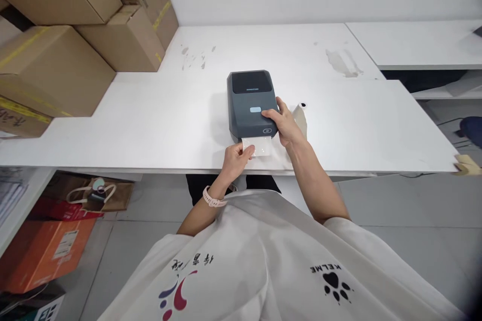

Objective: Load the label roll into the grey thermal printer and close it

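A dark grey label printer point(250, 103) sits on the white table, with a light-coloured panel in the middle of its top. From its near edge sticks out a white label strip point(261, 146). My left hand point(235, 160) pinches the strip's left side between thumb and fingers. On the printer's right side lies my right hand point(288, 123), its thumb on top near the panel and its fingers around the side, partly hidden. Just beyond that hand is a small white roll point(302, 105) with a dark core, and beside it a beige strip point(300, 121), partly covered by the hand.
Cardboard boxes point(124, 42) are stacked at the table's left end. The table point(376, 125) has worn patches and a front edge close to my body. Below on the left stand an orange box point(56, 246) and a paper bag point(116, 195).
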{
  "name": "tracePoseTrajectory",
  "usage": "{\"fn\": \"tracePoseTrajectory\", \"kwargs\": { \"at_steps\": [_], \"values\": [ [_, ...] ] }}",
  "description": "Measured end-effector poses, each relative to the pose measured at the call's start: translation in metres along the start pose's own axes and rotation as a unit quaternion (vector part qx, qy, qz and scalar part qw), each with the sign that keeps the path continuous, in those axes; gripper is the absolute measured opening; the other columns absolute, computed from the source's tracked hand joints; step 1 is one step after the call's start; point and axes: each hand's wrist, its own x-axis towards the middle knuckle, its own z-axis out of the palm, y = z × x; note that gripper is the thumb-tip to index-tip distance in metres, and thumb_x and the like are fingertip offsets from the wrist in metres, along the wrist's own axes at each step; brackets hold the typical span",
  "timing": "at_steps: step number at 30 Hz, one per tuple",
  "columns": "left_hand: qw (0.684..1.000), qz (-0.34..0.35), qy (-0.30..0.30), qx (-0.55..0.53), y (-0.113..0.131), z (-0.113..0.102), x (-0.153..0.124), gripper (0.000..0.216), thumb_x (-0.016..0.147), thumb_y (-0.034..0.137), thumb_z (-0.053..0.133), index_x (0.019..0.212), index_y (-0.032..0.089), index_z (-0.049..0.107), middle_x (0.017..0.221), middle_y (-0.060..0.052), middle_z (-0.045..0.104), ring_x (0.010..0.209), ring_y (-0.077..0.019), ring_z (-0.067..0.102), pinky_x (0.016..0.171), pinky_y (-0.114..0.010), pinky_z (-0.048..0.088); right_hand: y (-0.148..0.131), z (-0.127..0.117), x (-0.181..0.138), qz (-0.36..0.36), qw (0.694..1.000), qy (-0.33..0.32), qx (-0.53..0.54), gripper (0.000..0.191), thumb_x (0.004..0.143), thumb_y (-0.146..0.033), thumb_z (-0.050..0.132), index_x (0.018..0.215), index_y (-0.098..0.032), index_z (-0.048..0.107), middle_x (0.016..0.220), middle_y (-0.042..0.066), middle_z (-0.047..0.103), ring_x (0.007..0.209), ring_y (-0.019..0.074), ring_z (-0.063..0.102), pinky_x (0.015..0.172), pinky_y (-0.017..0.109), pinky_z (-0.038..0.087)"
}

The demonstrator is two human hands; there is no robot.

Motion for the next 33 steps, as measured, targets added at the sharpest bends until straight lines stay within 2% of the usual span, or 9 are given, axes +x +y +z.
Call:
{"fn": "tracePoseTrajectory", "kwargs": {
  "at_steps": [4,9,11,13,15,18,22,28,33],
  "values": [
    [0.999,0.028,-0.013,0.035,-0.016,-0.009,0.000,0.046,0.086,0.056,0.067,0.061,0.017,0.063,0.057,0.001,0.059,0.056,-0.0107,0.049,0.057,-0.025,0.037,-0.024,0.001,0.008,0.025,1.000,0.005,0.008,0.101,0.066,-0.049,0.085,0.154,-0.024,0.043,0.144,0.011,0.063,0.130,0.0332,0.063,0.112,0.049,0.055],
    [0.998,0.059,0.007,0.035,-0.021,-0.008,-0.008,0.046,0.090,0.054,0.067,0.062,0.018,0.057,0.057,0.004,0.049,0.057,-0.0103,0.042,0.057,-0.026,0.033,-0.038,0.001,0.014,0.061,0.997,0.013,-0.049,0.122,0.066,-0.036,0.085,0.168,-0.025,0.018,0.151,0.011,0.058,0.129,0.0346,0.063,0.115,0.055,0.053],
    [0.992,0.097,0.077,0.026,-0.016,-0.008,-0.010,0.047,0.093,0.052,0.064,0.062,0.020,0.051,0.058,0.005,0.044,0.058,-0.0105,0.041,0.059,-0.026,0.036,-0.037,0.000,0.017,0.055,0.997,0.002,-0.059,0.124,0.068,-0.037,0.084,0.169,-0.027,0.014,0.152,0.010,0.058,0.130,0.0351,0.064,0.114,0.057,0.054],
    [0.971,0.143,0.190,0.012,-0.009,-0.009,-0.009,0.040,0.097,0.051,0.060,0.072,0.020,0.058,0.070,0.002,0.054,0.067,-0.0127,0.052,0.067,-0.027,0.045,-0.033,-0.002,0.018,0.055,0.996,-0.005,-0.066,0.126,0.069,-0.040,0.084,0.170,-0.028,0.010,0.154,0.011,0.056,0.131,0.0354,0.063,0.114,0.056,0.054],
    [0.956,0.159,0.247,0.011,-0.001,-0.013,-0.002,0.032,0.100,0.052,0.055,0.106,0.023,0.068,0.108,-0.006,0.069,0.101,-0.0187,0.066,0.089,-0.033,0.052,-0.028,-0.005,0.015,0.044,0.997,-0.010,-0.069,0.124,0.072,-0.048,0.084,0.170,-0.029,0.011,0.158,0.011,0.053,0.138,0.0355,0.059,0.116,0.055,0.052],
    [0.978,0.119,0.169,0.025,0.006,-0.017,0.012,0.054,0.105,0.056,0.043,0.153,0.033,0.047,0.169,-0.006,0.040,0.159,-0.0251,0.034,0.127,-0.043,0.033,-0.015,-0.009,-0.002,-0.009,0.997,0.017,-0.074,0.102,0.081,-0.067,0.074,0.166,-0.032,0.028,0.167,0.007,0.043,0.155,0.0336,0.041,0.126,0.055,0.041],
    [0.986,0.132,0.094,0.034,0.003,-0.016,0.022,0.062,0.105,0.062,0.032,0.163,0.039,0.033,0.178,0.004,0.021,0.167,-0.0237,0.008,0.137,-0.043,0.013,0.001,-0.009,-0.031,-0.014,0.994,0.076,-0.077,0.074,0.093,-0.076,0.052,0.157,-0.037,0.047,0.170,0.000,0.040,0.161,0.0295,0.031,0.132,0.055,0.030],
    [0.968,0.220,0.098,0.073,0.016,-0.021,0.032,0.067,0.104,0.067,0.023,0.163,0.038,0.034,0.176,0.001,0.029,0.167,-0.0241,0.010,0.137,-0.052,0.014,0.001,-0.016,-0.028,-0.073,0.993,0.077,-0.055,0.070,0.099,-0.077,0.036,0.155,-0.038,0.049,0.165,-0.002,0.047,0.157,0.0288,0.039,0.131,0.055,0.033],
    [0.962,0.235,0.139,0.027,0.047,-0.036,0.093,0.053,0.102,0.057,0.048,0.151,0.035,0.054,0.163,0.000,0.051,0.161,-0.0269,0.033,0.134,-0.048,0.026,-0.044,-0.025,0.014,-0.183,0.967,0.058,-0.167,0.076,0.098,-0.081,0.029,0.165,-0.044,0.027,0.174,-0.005,0.030,0.162,0.0322,0.028,0.131,0.059,0.026]
  ]
}}
